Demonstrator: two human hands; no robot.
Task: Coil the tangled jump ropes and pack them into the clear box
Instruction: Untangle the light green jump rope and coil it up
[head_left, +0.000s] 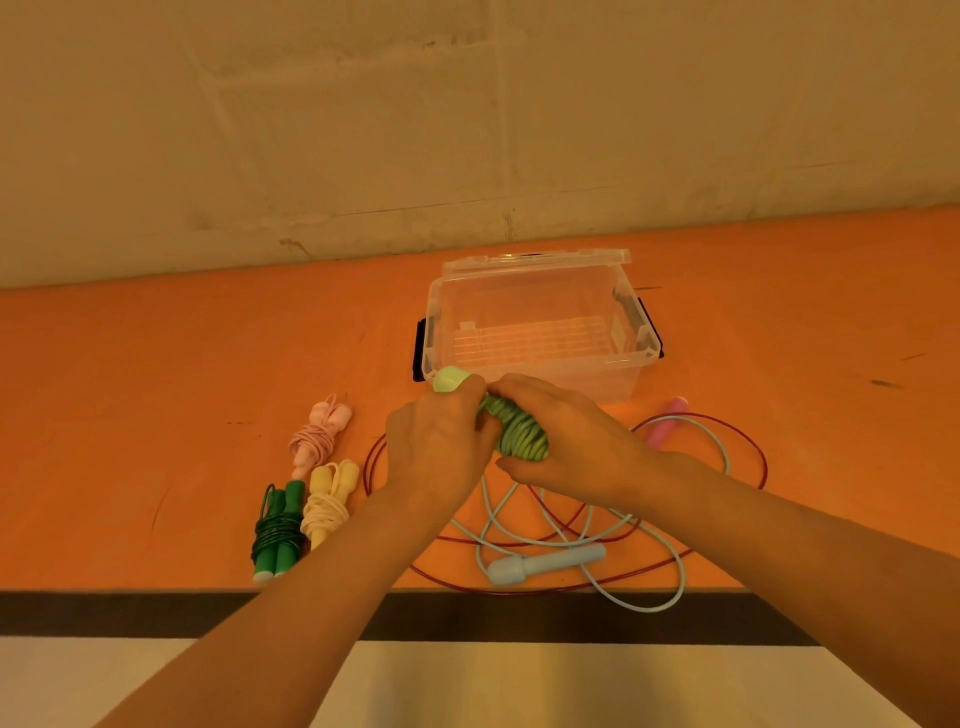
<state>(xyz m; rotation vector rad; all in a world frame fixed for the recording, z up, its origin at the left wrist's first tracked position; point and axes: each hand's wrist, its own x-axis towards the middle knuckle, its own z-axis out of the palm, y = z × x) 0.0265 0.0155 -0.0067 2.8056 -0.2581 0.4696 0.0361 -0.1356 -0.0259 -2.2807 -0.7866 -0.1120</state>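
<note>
My left hand (441, 441) grips the pale green handles of a light green jump rope (521, 434), whose cord is wound in a tight coil around them. My right hand (566, 441) wraps round the other end of that coil. Both hands hover just in front of the clear box (530, 332), which stands open and holds nothing, its lid tipped back. Under my hands a light blue rope (545, 564) and a thin red rope (748, 441) with a pink handle (667, 421) lie loosely tangled on the orange table (156, 389).
Three coiled ropes lie at the left: a pink one (317, 436), a pale yellow one (327, 504) and a dark green one (278, 530). The table's near edge has a dark strip (156, 610). A wall rises behind the box.
</note>
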